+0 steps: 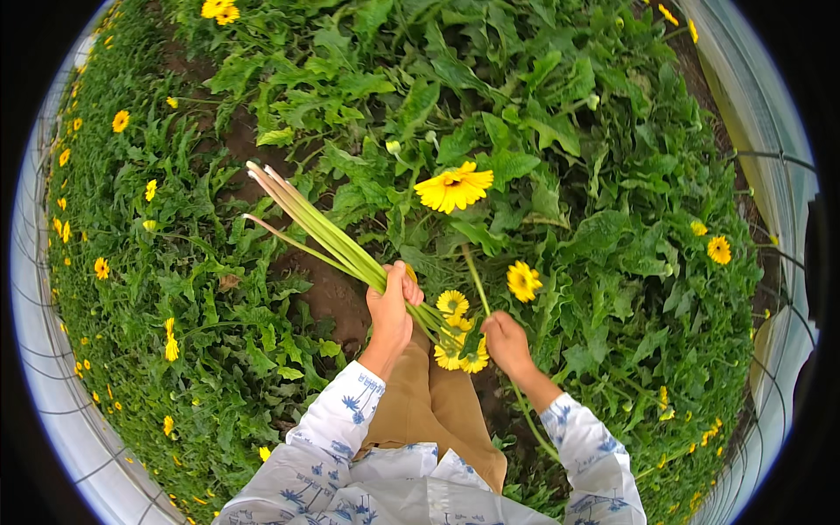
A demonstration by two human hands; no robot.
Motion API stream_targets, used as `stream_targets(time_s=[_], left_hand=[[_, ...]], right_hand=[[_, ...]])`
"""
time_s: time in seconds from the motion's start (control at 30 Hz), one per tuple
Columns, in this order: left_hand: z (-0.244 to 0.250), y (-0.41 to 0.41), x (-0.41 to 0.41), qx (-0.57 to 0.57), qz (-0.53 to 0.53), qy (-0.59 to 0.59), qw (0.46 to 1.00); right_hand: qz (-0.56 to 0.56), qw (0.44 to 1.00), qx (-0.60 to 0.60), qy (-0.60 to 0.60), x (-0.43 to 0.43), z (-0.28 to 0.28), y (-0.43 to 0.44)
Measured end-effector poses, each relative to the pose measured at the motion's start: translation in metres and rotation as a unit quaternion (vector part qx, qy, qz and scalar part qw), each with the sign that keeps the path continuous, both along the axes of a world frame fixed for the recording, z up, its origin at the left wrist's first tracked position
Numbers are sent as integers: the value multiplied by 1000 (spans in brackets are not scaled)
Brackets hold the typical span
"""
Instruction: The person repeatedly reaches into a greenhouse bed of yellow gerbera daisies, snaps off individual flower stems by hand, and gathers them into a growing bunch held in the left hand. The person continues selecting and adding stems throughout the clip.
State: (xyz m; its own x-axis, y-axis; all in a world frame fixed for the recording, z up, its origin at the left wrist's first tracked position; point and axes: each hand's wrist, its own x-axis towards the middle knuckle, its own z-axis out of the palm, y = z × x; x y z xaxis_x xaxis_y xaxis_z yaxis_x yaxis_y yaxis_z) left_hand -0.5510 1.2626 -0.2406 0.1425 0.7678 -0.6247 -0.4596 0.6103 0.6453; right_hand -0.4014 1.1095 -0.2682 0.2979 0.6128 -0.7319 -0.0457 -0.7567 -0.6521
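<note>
My left hand [392, 308] is closed around a bunch of gerbera stems [321, 233]. Their pale, pinkish ends point up and to the left; the yellow flower heads [453, 305] hang below the fist, in front of my trousers. One stem splays apart from the others. My right hand [506, 342] grips a single green gerbera stem [476, 279], which shows above the fist and again below it, passing behind my sleeve. Whether a flower is on that stem is hidden. Near the right hand is a yellow gerbera [524, 281], and farther ahead a larger one [454, 188].
Dense gerbera foliage [604, 243] surrounds me on both sides. A strip of bare soil [338, 302] runs between the plants near my legs. More yellow blooms [121, 121] dot the left side. Plastic sheeting [755, 85] edges the right.
</note>
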Motion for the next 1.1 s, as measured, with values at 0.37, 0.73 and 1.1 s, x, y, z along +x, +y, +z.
stream_targets(time_s=[0.37, 0.73, 1.1], left_hand=[[49, -1, -28, 104, 4, -42, 994], [145, 14, -37, 193, -48, -27, 980], [234, 79, -65, 301, 3, 103, 948]], right_hand=[[157, 920, 325, -155, -45, 133, 109], [219, 856, 421, -205, -66, 251, 161], [85, 825, 497, -255, 16, 303, 181]])
